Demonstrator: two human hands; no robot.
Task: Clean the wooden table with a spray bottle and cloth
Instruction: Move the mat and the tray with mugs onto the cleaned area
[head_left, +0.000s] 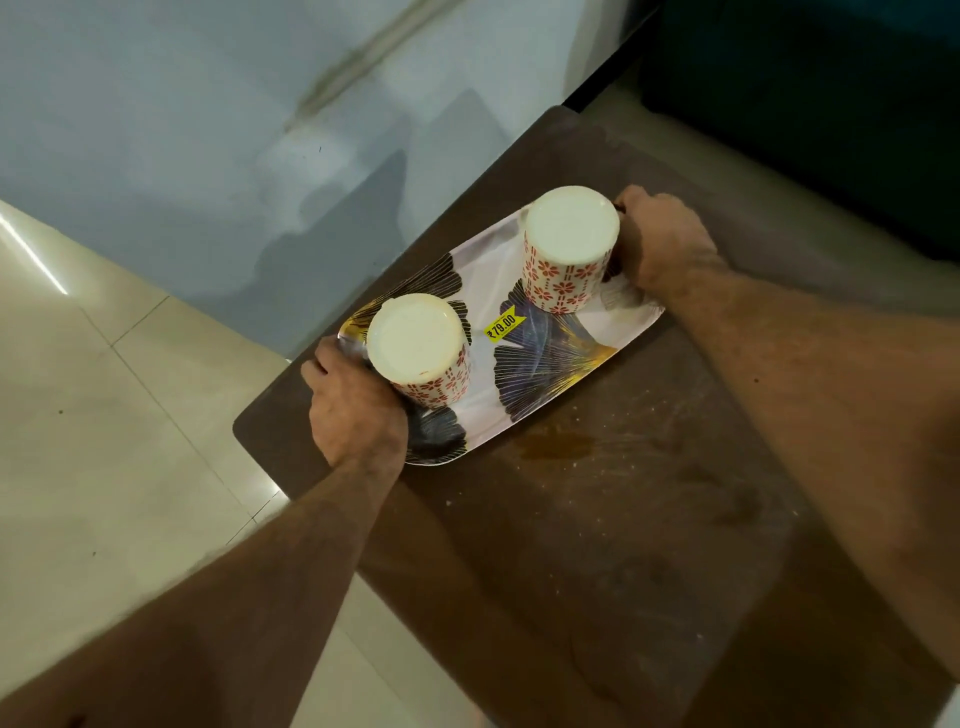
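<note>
Desk (597, 545): dirty wood under and nearer than both hands; amber spill (558, 447) between them.
Tray (524, 364): gripped to clear the desk.
Left hand (353, 410): curled on near end.
Right hand (660, 244): clasps far end.
Cups (418, 345): inverted, between hands.
Spray bottle, cloth: unseen.

Dim, bluish indoor light, floor tile (78, 364) glare at left, soft motion blur, wide-angle bending.

Matt dark wooden table (597, 519) with smears, glossy printed tray (519, 384), smooth glazed cups (569, 249), shiny floor tiles (104, 415)
</note>
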